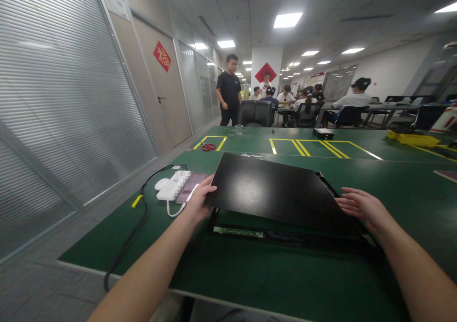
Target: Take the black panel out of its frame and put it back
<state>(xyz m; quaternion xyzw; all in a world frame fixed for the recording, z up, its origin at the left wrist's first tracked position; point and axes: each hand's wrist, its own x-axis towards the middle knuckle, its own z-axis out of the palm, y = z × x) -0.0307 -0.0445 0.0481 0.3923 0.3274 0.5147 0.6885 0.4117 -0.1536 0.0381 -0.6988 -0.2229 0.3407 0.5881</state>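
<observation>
A flat black screen panel is tilted over a black frame, its left side raised. My left hand grips the panel's left edge, thumb on top and fingers underneath. At the right edge is my right hand, its fingers stretched out beside the panel and frame; whether they touch it I cannot tell. Below the panel's near edge, a narrow green circuit board shows inside the frame. The panel hides most of the frame's inside.
Left on the green table lie a phone, a white power bank and a black cable. Red scissors, a plastic cup, a black box and a yellow tray are farther back. People sit and stand beyond.
</observation>
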